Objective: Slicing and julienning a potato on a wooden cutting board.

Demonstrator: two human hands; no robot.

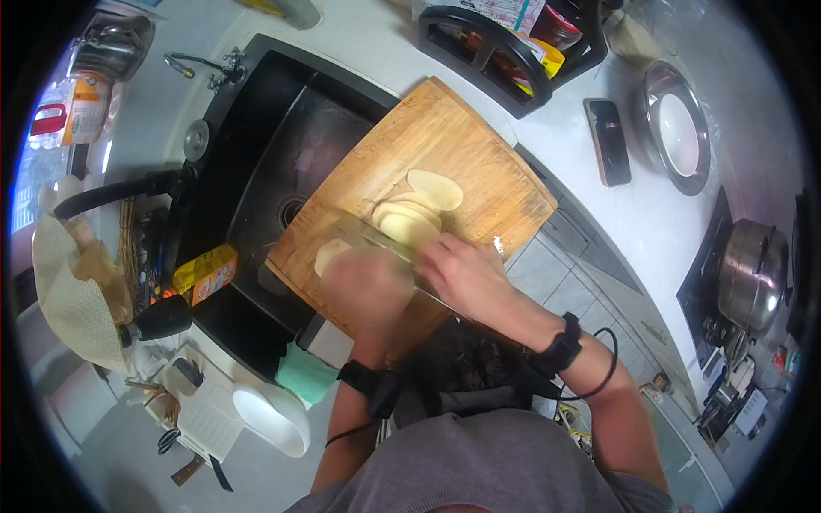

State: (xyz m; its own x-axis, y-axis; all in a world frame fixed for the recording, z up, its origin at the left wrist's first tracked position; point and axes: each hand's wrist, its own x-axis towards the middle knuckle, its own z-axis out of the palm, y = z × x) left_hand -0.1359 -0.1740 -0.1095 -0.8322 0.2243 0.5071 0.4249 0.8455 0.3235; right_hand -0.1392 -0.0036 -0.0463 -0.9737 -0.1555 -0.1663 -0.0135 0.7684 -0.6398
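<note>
My right hand (458,272) is curled at the near end of a knife, whose broad blade (378,237) slants across the wooden cutting board (449,128). Just past the blade lies a pile of thin, pale slices (407,221), probably potato, with one oval slice (436,189) fanned out at its far end. On the blade's other side is my left hand (369,282), strongly blurred. A pale piece (330,253) shows at its fingertips; what lies under the palm is hidden. The knife handle is mostly covered by my right hand.
The board overhangs a black sink (301,128). A yellow dish-soap bottle (205,272) and green cloth (308,372) are at left. Beyond the board are a black rack (487,58), a phone (609,141) and a metal basin (705,128). A steel pot (753,276) stands far right.
</note>
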